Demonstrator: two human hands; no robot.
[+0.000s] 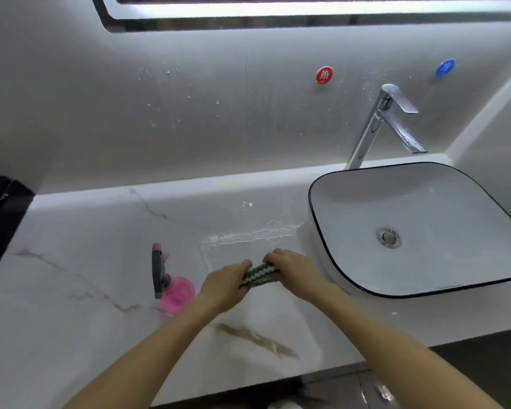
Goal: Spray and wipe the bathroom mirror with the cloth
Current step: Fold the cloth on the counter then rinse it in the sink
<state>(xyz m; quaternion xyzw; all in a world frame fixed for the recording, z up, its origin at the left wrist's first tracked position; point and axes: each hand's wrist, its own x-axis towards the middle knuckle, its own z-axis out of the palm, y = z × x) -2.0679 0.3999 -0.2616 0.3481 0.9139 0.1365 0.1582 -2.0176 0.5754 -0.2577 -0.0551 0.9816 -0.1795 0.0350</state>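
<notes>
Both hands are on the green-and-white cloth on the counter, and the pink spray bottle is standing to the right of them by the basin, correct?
Not quite. The head view shows the pink spray bottle to the left of the hands, away from the basin. The rest holds: the left hand and right hand both grip the green-and-white cloth on the counter.

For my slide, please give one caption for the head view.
Both hands grip the cloth beside the spray bottle.

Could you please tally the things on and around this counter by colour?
Pink: 1, spray bottle
Green and white: 1, cloth
Red: 1, hot sticker
Blue: 1, cold sticker
Chrome: 1, faucet
White with dark rim: 1, basin
Total: 6
</notes>
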